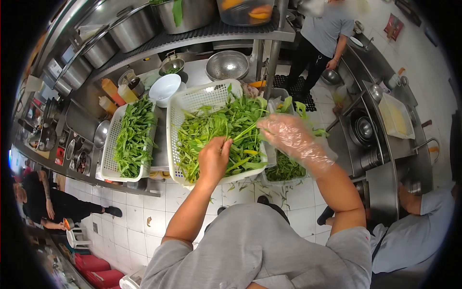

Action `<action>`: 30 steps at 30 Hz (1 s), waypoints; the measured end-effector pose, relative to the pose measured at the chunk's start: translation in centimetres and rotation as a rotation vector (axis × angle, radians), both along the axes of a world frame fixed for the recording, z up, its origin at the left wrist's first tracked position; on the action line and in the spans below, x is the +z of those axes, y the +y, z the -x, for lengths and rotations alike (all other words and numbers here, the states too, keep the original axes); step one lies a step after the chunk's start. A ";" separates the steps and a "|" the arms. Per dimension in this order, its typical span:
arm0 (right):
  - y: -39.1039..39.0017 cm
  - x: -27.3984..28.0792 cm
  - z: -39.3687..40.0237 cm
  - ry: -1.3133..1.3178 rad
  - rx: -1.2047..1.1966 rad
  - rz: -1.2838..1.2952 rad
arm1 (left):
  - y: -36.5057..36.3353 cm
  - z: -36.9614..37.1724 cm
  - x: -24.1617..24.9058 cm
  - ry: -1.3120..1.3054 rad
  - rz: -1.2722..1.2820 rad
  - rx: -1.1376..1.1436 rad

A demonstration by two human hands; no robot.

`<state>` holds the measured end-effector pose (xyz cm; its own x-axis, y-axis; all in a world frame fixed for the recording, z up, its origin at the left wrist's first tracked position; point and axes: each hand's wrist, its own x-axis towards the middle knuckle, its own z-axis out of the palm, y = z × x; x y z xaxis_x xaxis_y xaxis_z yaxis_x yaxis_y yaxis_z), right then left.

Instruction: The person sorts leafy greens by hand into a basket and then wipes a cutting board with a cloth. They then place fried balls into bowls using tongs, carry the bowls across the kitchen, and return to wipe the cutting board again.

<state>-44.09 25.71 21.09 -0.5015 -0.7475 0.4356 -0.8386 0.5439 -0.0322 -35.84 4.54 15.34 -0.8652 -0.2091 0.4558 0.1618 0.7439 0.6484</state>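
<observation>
Long-leafed greens [207,123] fill a large white perforated basket [174,144] in front of me. My left hand [214,159], bare, is closed in a pinch on a green stem [244,132] over the basket. At the stem's other end, my right hand [288,132] wears a clear plastic glove and has its fingers closed on it. The stem stretches between both hands. A clear tub [285,168] with more greens stands below my right hand. To the left, a narrower white basket [111,153] holds a neat pile of leafy greens [132,137].
A white bowl [164,88], a metal colander [227,65] and sauce bottles [111,91] stand behind the baskets. Large pots [134,30] line the shelf above. People stand at back right [327,33], lower right [414,236] and left [48,197]. Leaf scraps litter the tiled floor [187,202].
</observation>
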 end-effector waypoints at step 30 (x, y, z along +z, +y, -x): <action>14.1 1.4 1.8 -0.474 -0.712 1.253 | 10.5 5.7 -2.8 0.189 -0.077 -0.369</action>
